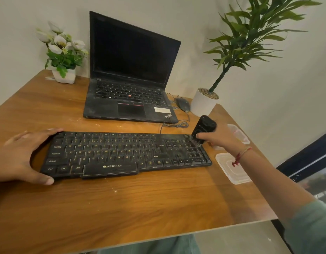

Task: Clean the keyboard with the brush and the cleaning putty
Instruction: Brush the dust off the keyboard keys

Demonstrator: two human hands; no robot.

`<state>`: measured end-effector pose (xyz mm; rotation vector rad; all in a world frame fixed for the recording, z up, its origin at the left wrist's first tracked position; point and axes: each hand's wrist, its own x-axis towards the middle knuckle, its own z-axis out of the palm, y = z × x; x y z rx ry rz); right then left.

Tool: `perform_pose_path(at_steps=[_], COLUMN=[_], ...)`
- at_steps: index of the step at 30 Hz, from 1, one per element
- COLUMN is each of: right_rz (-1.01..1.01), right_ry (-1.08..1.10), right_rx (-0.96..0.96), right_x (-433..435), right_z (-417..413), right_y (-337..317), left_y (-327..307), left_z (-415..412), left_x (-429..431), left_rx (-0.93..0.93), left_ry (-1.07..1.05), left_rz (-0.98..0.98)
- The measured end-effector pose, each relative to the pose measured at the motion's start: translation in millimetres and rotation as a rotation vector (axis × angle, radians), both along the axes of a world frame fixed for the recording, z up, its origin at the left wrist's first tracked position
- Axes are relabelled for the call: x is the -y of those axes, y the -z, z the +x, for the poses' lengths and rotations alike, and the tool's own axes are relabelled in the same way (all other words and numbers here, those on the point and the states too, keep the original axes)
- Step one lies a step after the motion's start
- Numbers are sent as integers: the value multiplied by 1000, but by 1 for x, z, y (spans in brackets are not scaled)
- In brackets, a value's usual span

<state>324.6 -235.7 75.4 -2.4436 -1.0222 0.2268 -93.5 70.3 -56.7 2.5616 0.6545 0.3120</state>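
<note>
On the wooden table [140, 198] nearest you, your left hand [24, 154] spread wide, bracing the left end of the Zebronics keyboard [125, 153], your right hand [219, 139] gripping the black brush [204, 128], bristles on the number pad, dusty ThinkPad laptop [131, 79] behind.

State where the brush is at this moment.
In the head view, the brush is at the right end of the keyboard, gripped by the right hand, bristles on the number-pad keys.

A small home-office or desk corner; a wooden surface [140, 204] against a plain wall carries an open laptop [131, 74], a wired mouse [182, 104], a separate keyboard [125, 154], a flower pot [64, 75] and a potted plant [204, 101].
</note>
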Motion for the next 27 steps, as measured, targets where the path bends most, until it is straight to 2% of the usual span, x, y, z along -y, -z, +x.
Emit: perform_pose_path(at_steps=[1, 4, 9, 13, 15, 18, 21, 27], right_rz=[7, 14, 60, 121, 153, 97, 150, 237], right_ry=[48, 55, -60, 74, 135, 76, 40, 214], right_rx=[81, 70, -223, -110, -153, -208, -343, -217], right_x=[1, 4, 9, 12, 13, 13, 14, 21], right_z=[4, 1, -20, 0, 0, -17, -24, 4], right_y=[1, 8, 7, 3, 7, 12, 13, 10], left_y=[-1, -4, 15, 21, 17, 15, 22, 7], left_z=[0, 0, -4, -5, -4, -4, -4, -2], left_x=[-1, -2, -10, -14, -11, -9, -14, -2], left_rx=[-9, -34, -98, -106, -92, -101, -131, -59], left_ry=[2, 4, -46, -70, -73, -82, -84, -61], left_rz=[-1, 1, 48, 42, 40, 39, 57, 41])
